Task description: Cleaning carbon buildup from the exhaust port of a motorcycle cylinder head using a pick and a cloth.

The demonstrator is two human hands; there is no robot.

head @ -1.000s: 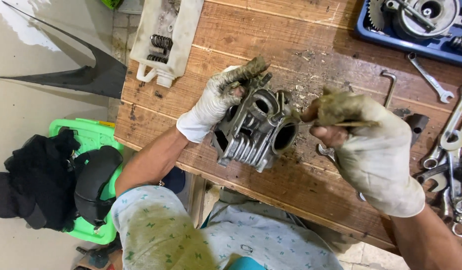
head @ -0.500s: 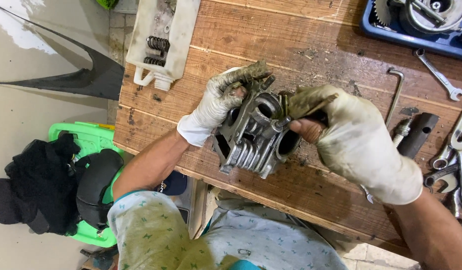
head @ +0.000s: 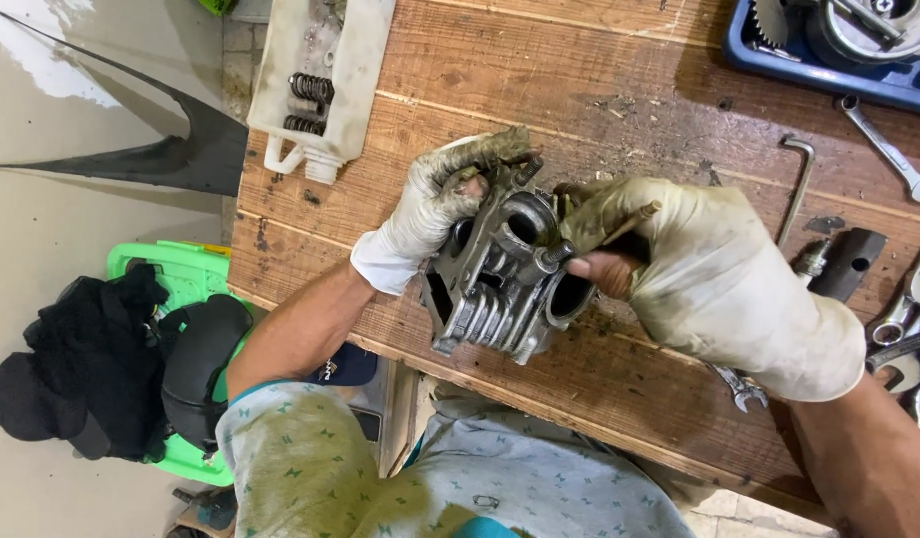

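Finned grey cylinder head [head: 500, 289] held just above wooden worktop [head: 629, 90]; gloved left hand [head: 435, 204] clamped on its top, gloved right hand [head: 719, 284] pinching its right side, spanner [head: 884, 149] well apart.

Both gloved hands, left hand [head: 435, 204] and right hand [head: 714, 279], grip a finned metal cylinder head [head: 500, 284] above the wooden workbench [head: 580, 80].
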